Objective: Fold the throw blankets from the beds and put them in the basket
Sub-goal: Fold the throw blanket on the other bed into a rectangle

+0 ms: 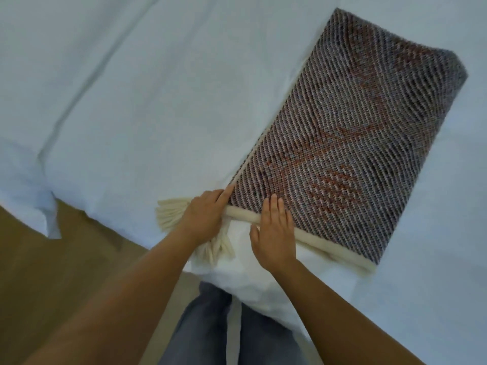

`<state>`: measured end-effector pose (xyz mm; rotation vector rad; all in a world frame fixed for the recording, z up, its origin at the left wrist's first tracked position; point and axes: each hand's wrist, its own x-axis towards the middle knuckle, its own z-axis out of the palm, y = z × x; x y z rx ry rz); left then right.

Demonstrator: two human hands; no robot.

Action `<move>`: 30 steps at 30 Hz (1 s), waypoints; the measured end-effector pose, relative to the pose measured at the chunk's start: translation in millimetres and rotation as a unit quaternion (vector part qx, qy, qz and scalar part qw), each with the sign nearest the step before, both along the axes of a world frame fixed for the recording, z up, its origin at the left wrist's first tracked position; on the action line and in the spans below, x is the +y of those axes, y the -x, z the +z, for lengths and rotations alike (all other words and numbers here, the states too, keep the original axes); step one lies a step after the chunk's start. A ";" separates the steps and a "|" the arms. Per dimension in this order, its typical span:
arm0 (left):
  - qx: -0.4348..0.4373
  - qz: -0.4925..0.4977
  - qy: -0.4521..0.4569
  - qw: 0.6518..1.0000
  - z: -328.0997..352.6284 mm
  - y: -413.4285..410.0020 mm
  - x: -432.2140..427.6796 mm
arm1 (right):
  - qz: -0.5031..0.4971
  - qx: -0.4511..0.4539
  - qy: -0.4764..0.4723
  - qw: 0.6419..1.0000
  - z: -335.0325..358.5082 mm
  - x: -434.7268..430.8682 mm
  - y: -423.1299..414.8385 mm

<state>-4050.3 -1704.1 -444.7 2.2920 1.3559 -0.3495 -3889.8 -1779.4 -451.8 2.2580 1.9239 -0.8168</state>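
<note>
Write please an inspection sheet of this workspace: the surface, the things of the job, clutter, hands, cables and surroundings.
Surface: bed covered with a pale sheet, a seam running across it at left.
Job's things: one woven throw blanket, folded into a long rectangle, flat on the bed near its corner; cream tassels stick out at the near end. No basket seen.
Clutter: nothing seen.
Hands: left hand lies on the blanket's near corner, over the tassels; right hand lies flat, fingers spread, on the cream border. Neither hand is closed around the fabric.
Cables: nothing seen.
Surroundings: wooden floor at lower left; the person's grey trousers below the bed edge.
</note>
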 end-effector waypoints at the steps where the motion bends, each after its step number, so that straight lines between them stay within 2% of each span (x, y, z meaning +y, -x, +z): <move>1: 0.015 -0.027 -0.009 0.999 1.0 7.3 1.9 | -0.007 0.000 0.000 1.000 -1.0 1.4 5.4; 4: 0.085 -0.101 -0.041 0.990 3.3 30.3 11.5 | -0.030 0.012 -0.002 0.999 0.2 5.4 8.3; 7: 0.128 -0.149 -0.034 0.980 9.8 45.6 20.8 | -0.016 0.018 -0.004 1.000 3.3 4.6 -0.9; 9: 0.103 -0.192 -0.024 0.976 16.7 47.0 27.1 | -0.018 0.022 -0.006 1.000 5.7 6.7 -7.7; 11: 0.049 -0.186 -0.025 0.981 28.9 32.7 35.7 | -0.031 0.039 -0.007 0.999 8.3 11.7 -15.9; 13: 0.004 -0.177 -0.032 0.984 40.3 0.6 48.7 | -0.035 0.079 0.002 0.996 12.0 15.5 -29.9; 16: -0.018 -0.196 -0.049 0.979 49.8 -60.3 68.0 | -0.015 0.112 -0.002 0.994 18.0 23.1 -54.3; 24: 0.006 -0.183 -0.054 0.982 33.6 -212.3 125.8 | -0.069 0.033 -0.072 0.994 12.0 84.4 -181.6; 30: 0.012 -0.207 -0.069 0.976 14.0 -337.3 161.1 | -0.062 -0.015 -0.071 0.995 -2.1 138.2 -300.5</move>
